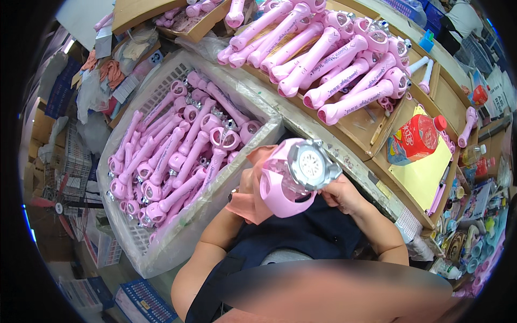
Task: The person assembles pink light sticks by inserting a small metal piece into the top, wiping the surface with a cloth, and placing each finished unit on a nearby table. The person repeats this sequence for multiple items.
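A pink toy wand is held up close in front of me, its clear head and silver crown-shaped top turned upward. My left hand closes round it with an orange cloth between palm and wand; the handle is hidden below the head. At the right edge of the silver top, the bent fingers of my right hand pinch the wand. Left of my hands stands a plastic-lined white crate piled with similar pink wands.
More pink wands lie in rows on the wooden workbench ahead. A red bottle-shaped package stands on yellow paper at the right. Cardboard boxes and rags sit at the far left.
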Tool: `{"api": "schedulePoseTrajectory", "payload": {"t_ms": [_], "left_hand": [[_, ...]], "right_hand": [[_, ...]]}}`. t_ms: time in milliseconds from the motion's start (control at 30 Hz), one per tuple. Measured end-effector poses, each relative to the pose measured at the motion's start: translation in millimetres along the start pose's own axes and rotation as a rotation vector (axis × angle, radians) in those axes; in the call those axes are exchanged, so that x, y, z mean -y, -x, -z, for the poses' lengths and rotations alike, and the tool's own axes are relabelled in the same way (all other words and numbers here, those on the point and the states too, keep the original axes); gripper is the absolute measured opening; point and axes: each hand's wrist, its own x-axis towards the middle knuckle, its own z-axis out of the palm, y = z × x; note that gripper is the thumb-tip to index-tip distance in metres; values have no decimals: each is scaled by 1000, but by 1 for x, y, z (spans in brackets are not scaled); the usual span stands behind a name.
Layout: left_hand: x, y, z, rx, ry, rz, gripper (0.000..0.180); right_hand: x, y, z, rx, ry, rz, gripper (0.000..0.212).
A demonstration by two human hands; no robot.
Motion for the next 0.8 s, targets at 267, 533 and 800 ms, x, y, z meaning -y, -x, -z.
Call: {"api": "schedulePoseTrajectory", "payload": {"t_ms": [267, 533, 800], "left_hand": [[-14, 11, 5, 179, 880, 451, 56], [2, -44, 49, 68, 313, 156, 68], [4, -68, 60, -386, 918, 666, 46]], "right_hand": [[-22, 8, 3, 218, -378, -537, 20], [28, 12, -22, 0, 651, 152, 47], [-24, -23, -35, -74, 503, 494, 51]]}}
